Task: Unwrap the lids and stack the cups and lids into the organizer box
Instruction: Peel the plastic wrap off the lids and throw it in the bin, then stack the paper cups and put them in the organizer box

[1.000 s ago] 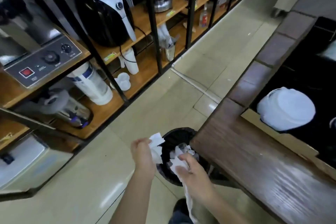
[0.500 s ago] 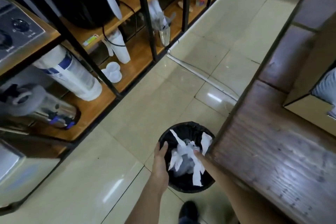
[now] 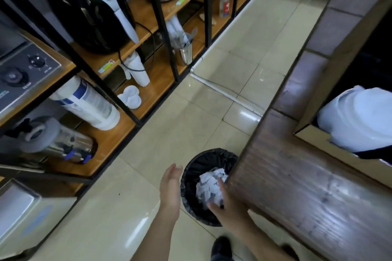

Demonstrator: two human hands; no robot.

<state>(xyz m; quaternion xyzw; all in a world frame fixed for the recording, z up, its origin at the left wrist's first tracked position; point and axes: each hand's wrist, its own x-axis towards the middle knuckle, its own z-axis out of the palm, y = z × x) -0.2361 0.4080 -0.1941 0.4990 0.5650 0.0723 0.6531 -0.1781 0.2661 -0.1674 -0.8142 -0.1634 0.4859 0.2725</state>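
Observation:
A black-lined bin stands on the floor beside the wooden counter. Crumpled white wrapping lies inside it. My left hand hovers flat and open just left of the bin's rim, holding nothing. My right hand is over the bin's near side with fingers spread, empty, its fingertips close to the wrapping. A stack of white lids sits in the black organizer box on the counter at the right edge.
A wood-and-metal shelf rack runs along the left with an air fryer, white cup stacks, lids and a steel urn. Tiled floor lies between rack and counter. My shoe is near the bottom.
Both hands held white wrapping above the bin a second ago; it has dropped into the bin and both hands are now empty and drawing back. The view swung right.

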